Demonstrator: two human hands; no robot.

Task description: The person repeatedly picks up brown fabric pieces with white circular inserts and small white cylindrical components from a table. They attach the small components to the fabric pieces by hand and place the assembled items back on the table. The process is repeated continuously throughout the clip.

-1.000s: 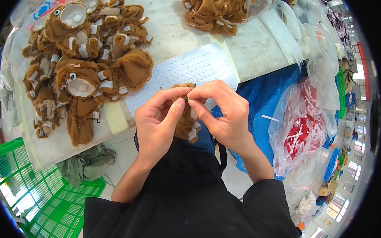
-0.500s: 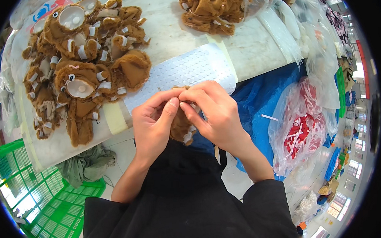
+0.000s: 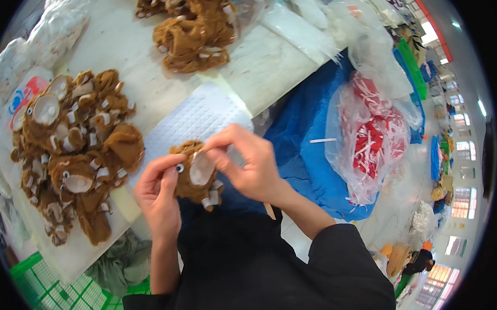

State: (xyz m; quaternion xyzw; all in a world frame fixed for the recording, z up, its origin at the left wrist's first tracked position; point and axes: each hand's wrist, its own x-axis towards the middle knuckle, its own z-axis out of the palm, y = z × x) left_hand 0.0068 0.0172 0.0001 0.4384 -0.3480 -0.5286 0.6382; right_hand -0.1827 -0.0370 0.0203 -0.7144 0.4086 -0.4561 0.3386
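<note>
Between my hands is a brown plush toy skin (image 3: 185, 189), held just off the table's near edge. A plastic eye and a pale oval patch (image 3: 202, 168) show on it, with small white tabs at its lower side. My left hand (image 3: 159, 192) pinches its left edge beside the eye, thumb against fingers. Thumb and fingers of my right hand (image 3: 247, 165) are pinched at the patch's upper right edge; whether a thread or needle is there is too small to tell. Behind the skin lies a white textured mat (image 3: 197, 111).
Similar brown plush skins lie in a pile (image 3: 122, 144) on the left of the table and another pile (image 3: 192, 36) farther back. To the right, a clear bag of red pieces (image 3: 370, 141) rests on blue sheeting (image 3: 293, 140). A green crate (image 3: 60, 284) and green cloth (image 3: 122, 263) are below left.
My view has shifted to the right. The plush skin, mostly hidden behind my hands before, now faces up with eye and patch showing. My right hand has moved apart from my left.
</note>
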